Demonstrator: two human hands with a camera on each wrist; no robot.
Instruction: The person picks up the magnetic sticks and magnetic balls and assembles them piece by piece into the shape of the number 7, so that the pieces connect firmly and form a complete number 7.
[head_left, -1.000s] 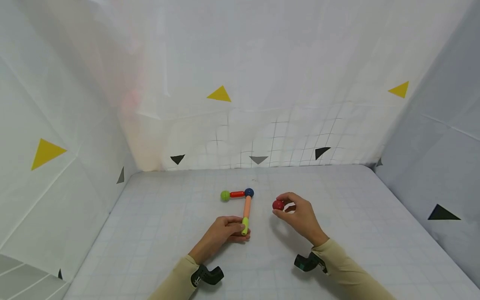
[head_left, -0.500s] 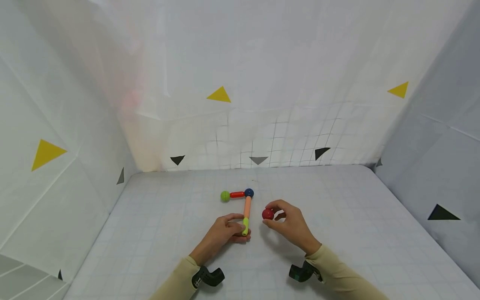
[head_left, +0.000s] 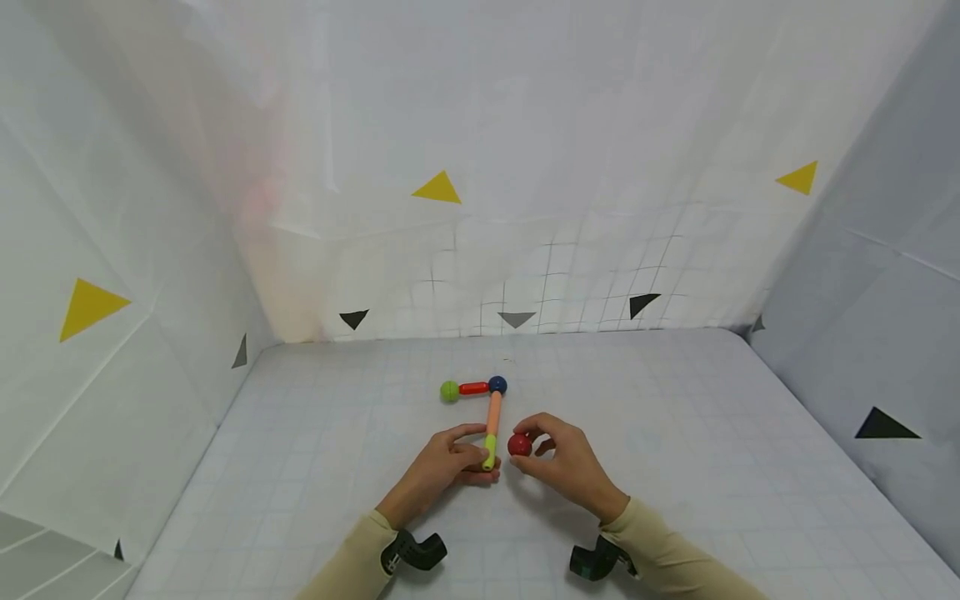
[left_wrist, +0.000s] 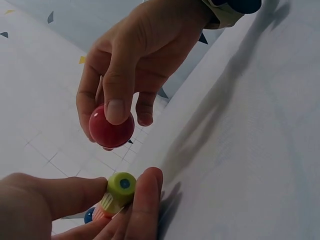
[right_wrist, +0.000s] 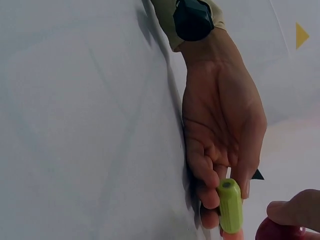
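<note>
With thumb and fingers, my left hand (head_left: 441, 468) pinches a lime-green magnetic rod (head_left: 490, 452). An orange rod (head_left: 494, 412) continues from its far end up to a dark blue ball (head_left: 497, 384). From that ball a short red rod (head_left: 473, 388) runs left to a green ball (head_left: 449, 391). My right hand (head_left: 567, 463) holds a glossy red ball (head_left: 519, 445) between thumb and fingers, just right of the lime rod and apart from it. In the left wrist view, the lime rod's free end (left_wrist: 124, 183) shows a dark round tip facing the camera.
A white table (head_left: 360, 467) with a faint grid lies under both hands. White sheet walls (head_left: 570, 125) with yellow and dark triangles enclose it at the back and sides. Each wrist carries a dark camera mount (head_left: 422, 552).
My right hand has brought the red ball left and nearer to me, close to the lime rod's near end. The left hand and the joined pieces stay almost where they were.
</note>
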